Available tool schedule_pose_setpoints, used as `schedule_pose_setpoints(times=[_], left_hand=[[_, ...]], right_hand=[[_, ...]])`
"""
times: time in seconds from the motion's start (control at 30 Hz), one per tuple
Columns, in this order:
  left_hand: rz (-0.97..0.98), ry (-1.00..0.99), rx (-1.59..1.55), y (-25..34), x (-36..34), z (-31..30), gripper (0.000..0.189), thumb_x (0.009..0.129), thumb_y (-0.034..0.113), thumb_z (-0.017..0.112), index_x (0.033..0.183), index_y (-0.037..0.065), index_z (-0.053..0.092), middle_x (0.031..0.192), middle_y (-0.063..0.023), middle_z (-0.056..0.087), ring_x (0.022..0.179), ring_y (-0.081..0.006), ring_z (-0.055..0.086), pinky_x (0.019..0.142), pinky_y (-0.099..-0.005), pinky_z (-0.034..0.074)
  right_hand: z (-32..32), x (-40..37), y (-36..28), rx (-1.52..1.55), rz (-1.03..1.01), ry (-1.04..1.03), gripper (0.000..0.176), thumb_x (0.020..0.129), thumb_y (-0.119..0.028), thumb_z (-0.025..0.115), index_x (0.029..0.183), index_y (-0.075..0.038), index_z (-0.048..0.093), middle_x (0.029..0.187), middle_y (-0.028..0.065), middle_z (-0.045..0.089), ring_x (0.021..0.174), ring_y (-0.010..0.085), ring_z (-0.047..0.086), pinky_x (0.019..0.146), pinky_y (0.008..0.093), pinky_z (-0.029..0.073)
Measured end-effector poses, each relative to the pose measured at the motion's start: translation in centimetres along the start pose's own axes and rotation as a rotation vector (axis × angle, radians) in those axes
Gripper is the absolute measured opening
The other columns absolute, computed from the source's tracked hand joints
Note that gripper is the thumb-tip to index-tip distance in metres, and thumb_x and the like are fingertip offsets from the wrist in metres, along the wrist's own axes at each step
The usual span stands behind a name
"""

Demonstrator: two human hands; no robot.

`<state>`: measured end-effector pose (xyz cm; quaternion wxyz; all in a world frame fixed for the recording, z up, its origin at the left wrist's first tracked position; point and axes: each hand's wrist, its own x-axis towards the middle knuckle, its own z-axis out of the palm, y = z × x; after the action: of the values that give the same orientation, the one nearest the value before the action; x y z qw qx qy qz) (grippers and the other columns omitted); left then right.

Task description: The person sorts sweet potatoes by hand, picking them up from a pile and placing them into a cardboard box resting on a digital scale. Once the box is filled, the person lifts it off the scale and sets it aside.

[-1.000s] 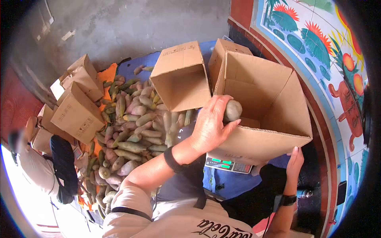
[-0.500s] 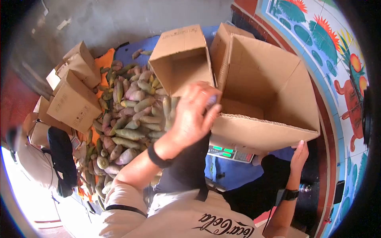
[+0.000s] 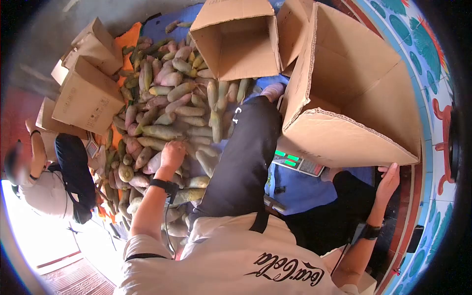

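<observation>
Pale shirt, black script lettering (reads "CocaCola"), dark trousers, black wristbands.

Left hand at 9 o'clock — back up, fingers curled, fingertips hidden, forearm angled toward 1. Right hand out between 3 and 4 — open, fingers loosely extended toward 1, elbow lower than wrist.

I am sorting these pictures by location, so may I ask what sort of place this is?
Probably an indoor spot for weighing and packing produce. Root vegetables lie in a big pile at floor level, a scale shows lit green displays, and a large open carton stands close by it.
</observation>
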<state>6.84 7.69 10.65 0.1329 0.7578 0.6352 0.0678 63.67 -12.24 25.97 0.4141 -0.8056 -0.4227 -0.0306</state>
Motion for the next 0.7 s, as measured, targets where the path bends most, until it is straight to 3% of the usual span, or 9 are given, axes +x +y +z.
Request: schedule_pose_setpoints(times=[0.07, 0.2, 0.27, 0.3, 0.4, 0.5, 0.53, 0.6, 0.7], left_hand=[[-0.069, -0.148, 0.100, -5.5, -1.5, 5.3, 0.021, 0.080, 0.020, 0.050, 0.084, 0.004, 0.063, 0.091, -0.0179, 0.062, 0.088, -0.0356, 0.057, 0.078, -0.0424, 0.047], [-0.267, -0.558, 0.229, -5.8, -5.7, 4.4, 0.029, 0.082, 0.027, 0.046, 0.089, 0.005, 0.065, 0.097, -0.0185, 0.063, 0.092, -0.0341, 0.060, 0.080, -0.0410, 0.049], [-0.239, -0.625, 0.273, -12.2, -8.9, 9.8, 0.029, 0.082, 0.027, 0.048, 0.089, 0.004, 0.065, 0.098, -0.0188, 0.063, 0.094, -0.0332, 0.060, 0.080, -0.0410, 0.049], [-0.220, -0.683, 0.327, -12.4, -9.3, 9.4, 0.029, 0.081, 0.028, 0.050, 0.088, 0.004, 0.066, 0.100, -0.0191, 0.063, 0.095, -0.0323, 0.060, 0.080, -0.0410, 0.049], [-0.411, -0.559, 0.301, -11.3, -10.9, 8.0, 0.029, 0.080, 0.028, 0.053, 0.097, 0.006, 0.063, 0.105, -0.0174, 0.060, 0.098, -0.0314, 0.058, 0.083, -0.0404, 0.047], [-0.381, -0.389, 0.419, -12.5, -11.0, 9.3, 0.038, 0.075, 0.024, 0.060, 0.108, 0.008, 0.056, 0.112, -0.0141, 0.054, 0.107, -0.0291, 0.052, 0.088, -0.0384, 0.044], [-0.382, -0.389, 0.416, -11.2, -10.4, 8.1, 0.038, 0.075, 0.024, 0.060, 0.108, 0.008, 0.056, 0.112, -0.0141, 0.054, 0.107, -0.0291, 0.052, 0.088, -0.0384, 0.044], [-0.472, -0.183, 0.361, -8.3, -8.5, 5.4, 0.049, 0.070, 0.018, 0.064, 0.115, 0.010, 0.049, 0.115, -0.0110, 0.049, 0.112, -0.0272, 0.045, 0.091, -0.0368, 0.039], [-0.422, -0.083, 0.358, -6.9, -5.9, 3.4, 0.051, 0.066, 0.014, 0.067, 0.113, 0.009, 0.049, 0.117, -0.0112, 0.048, 0.114, -0.0269, 0.044, 0.092, -0.0386, 0.038]], right_hand=[[-0.2, 0.0, 0.2, 0.006, 0.021, -0.015, 0.045, 0.097, -0.035, 0.030, 0.104, 0.003, 0.055, 0.073, 0.0067, 0.058, 0.065, 0.0131, 0.053, 0.057, 0.0256, 0.037], [0.0, 0.0, 0.2, 0.010, 0.017, 0.006, 0.045, 0.097, -0.035, 0.030, 0.103, 0.002, 0.055, 0.070, 0.0062, 0.058, 0.063, 0.0121, 0.052, 0.057, 0.0253, 0.037], [0.0, 0.1, 0.4, 0.022, 0.004, 0.015, 0.045, 0.097, -0.036, 0.031, 0.103, 0.001, 0.056, 0.070, 0.0056, 0.059, 0.063, 0.0110, 0.051, 0.056, 0.0247, 0.037], [-0.1, 0.1, 0.7, 0.024, 0.004, 0.015, 0.045, 0.097, -0.036, 0.031, 0.103, 0.001, 0.056, 0.070, 0.0056, 0.059, 0.063, 0.0110, 0.051, 0.056, 0.0247, 0.037], [0.1, 0.1, 1.2, 0.011, 0.055, 0.024, 0.045, 0.097, -0.035, 0.031, 0.103, 0.001, 0.056, 0.070, 0.0048, 0.059, 0.062, 0.0105, 0.050, 0.056, 0.0241, 0.037], [0.0, 0.2, 0.9, 0.006, 0.050, 0.028, 0.044, 0.098, -0.034, 0.031, 0.102, 0.001, 0.056, 0.070, 0.0045, 0.059, 0.061, 0.0103, 0.050, 0.056, 0.0239, 0.037], [0.0, 0.2, 1.0, 0.006, 0.043, 0.035, 0.043, 0.098, -0.034, 0.031, 0.100, 0.001, 0.056, 0.070, 0.0042, 0.059, 0.061, 0.0098, 0.049, 0.056, 0.0234, 0.036], [0.1, 0.2, 1.1, 0.006, 0.033, 0.044, 0.043, 0.098, -0.034, 0.031, 0.098, 0.001, 0.057, 0.070, 0.0039, 0.059, 0.061, 0.0094, 0.049, 0.055, 0.0228, 0.036], [0.4, 0.2, 1.1, 0.025, 0.009, 0.065, 0.042, 0.098, -0.034, 0.031, 0.097, 0.000, 0.057, 0.069, 0.0037, 0.058, 0.060, 0.0094, 0.048, 0.055, 0.0230, 0.036]])
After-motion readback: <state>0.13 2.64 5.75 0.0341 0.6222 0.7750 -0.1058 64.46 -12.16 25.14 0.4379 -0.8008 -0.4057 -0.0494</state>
